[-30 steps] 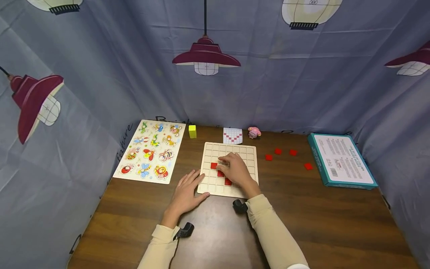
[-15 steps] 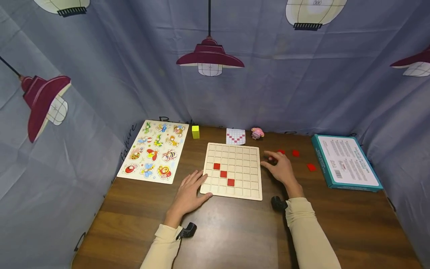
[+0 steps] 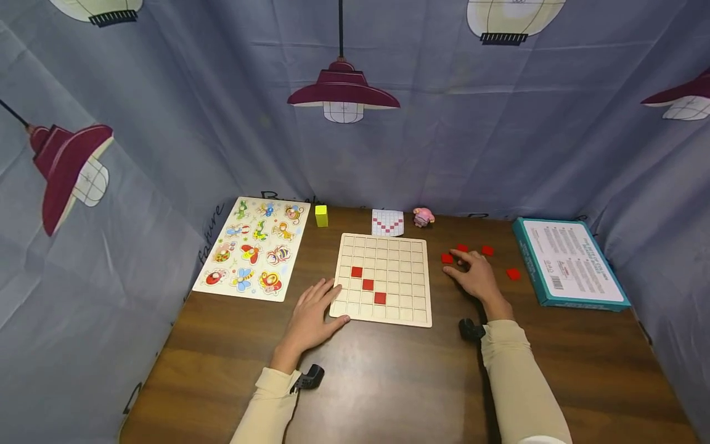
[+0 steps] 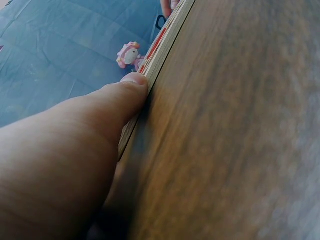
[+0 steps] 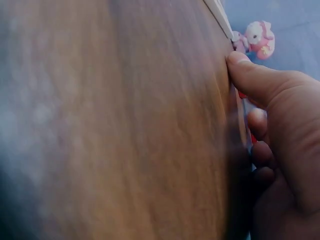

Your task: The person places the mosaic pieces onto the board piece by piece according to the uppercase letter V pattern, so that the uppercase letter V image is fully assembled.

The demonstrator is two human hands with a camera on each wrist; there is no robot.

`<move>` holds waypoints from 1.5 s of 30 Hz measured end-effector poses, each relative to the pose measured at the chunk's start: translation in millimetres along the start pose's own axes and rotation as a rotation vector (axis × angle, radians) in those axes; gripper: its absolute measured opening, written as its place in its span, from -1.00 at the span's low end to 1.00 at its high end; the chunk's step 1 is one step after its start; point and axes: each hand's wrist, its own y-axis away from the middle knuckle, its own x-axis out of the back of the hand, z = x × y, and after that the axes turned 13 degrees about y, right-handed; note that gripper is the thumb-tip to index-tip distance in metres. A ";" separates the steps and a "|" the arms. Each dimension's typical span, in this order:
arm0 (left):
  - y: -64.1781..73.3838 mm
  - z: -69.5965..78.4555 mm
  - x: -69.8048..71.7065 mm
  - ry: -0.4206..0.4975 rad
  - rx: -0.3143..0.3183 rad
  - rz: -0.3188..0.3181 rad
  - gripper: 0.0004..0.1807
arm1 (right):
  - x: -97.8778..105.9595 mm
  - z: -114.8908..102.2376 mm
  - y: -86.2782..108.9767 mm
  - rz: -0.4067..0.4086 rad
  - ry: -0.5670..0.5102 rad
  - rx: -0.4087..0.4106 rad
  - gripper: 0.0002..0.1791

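A square wooden grid board (image 3: 408, 277) lies on the table with several squares marked off. Three red square tiles (image 3: 368, 285) run diagonally across its left and lower part. My left hand (image 3: 310, 317) rests at the board's left edge, fingertips on it, thumb by the lower corner; in the left wrist view the thumb (image 4: 132, 82) touches the board's side. To the right of the board, my right hand (image 3: 479, 279) is low over the table, thumb and forefinger apart beside a loose red tile (image 3: 447, 258). Whether its fingers touch that tile is unclear.
More loose red tiles (image 3: 513, 274) lie farther right. Behind the board are a pattern card (image 3: 387, 222), a pink figurine (image 3: 423, 216) and a yellow block (image 3: 322, 216). An insect puzzle board (image 3: 252, 250) is at left, a teal box (image 3: 571, 264) at right.
My right hand has left the board and moved right to the loose tiles, uncovering the three tiles on the grid. The left hand has stayed at the board's edge.
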 end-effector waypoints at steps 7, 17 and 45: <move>-2.2 -0.3 1.2 0.001 -0.002 0.009 -0.18 | -2.3 1.3 -0.4 0.042 -0.005 0.001 -0.53; -3.3 1.0 3.0 0.008 0.005 0.002 -0.18 | -10.9 -1.6 3.3 0.162 0.034 0.035 -0.66; -1.6 -1.7 -0.1 0.001 0.008 -0.003 -0.16 | -9.0 -103.2 -6.1 0.121 -0.105 0.161 -0.69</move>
